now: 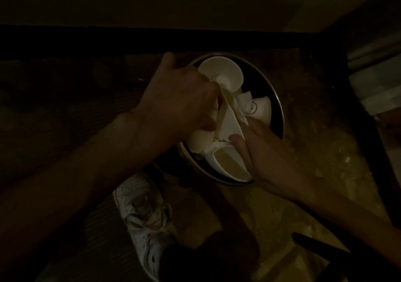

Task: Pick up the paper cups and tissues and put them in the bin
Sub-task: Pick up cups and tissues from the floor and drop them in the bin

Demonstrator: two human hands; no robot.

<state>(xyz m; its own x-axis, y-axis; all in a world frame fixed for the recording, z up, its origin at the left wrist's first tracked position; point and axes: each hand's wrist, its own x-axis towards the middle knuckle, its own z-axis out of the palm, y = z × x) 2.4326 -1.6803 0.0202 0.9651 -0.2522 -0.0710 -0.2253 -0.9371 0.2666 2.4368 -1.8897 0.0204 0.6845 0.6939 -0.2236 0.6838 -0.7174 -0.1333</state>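
A round bin with a metal rim stands on the floor in dim light. Several white paper cups fill it: one upright cup at the far side, a squashed cup at the near rim, another cup at the right. A crumpled tissue lies between them. My left hand grips a white cup and tissue bundle over the bin's left edge. My right hand lies with straight fingers against a flattened cup in the middle.
My white sneaker stands on the floor just in front of the bin. A dark ledge runs across behind the bin. Pale furniture stands at the right edge.
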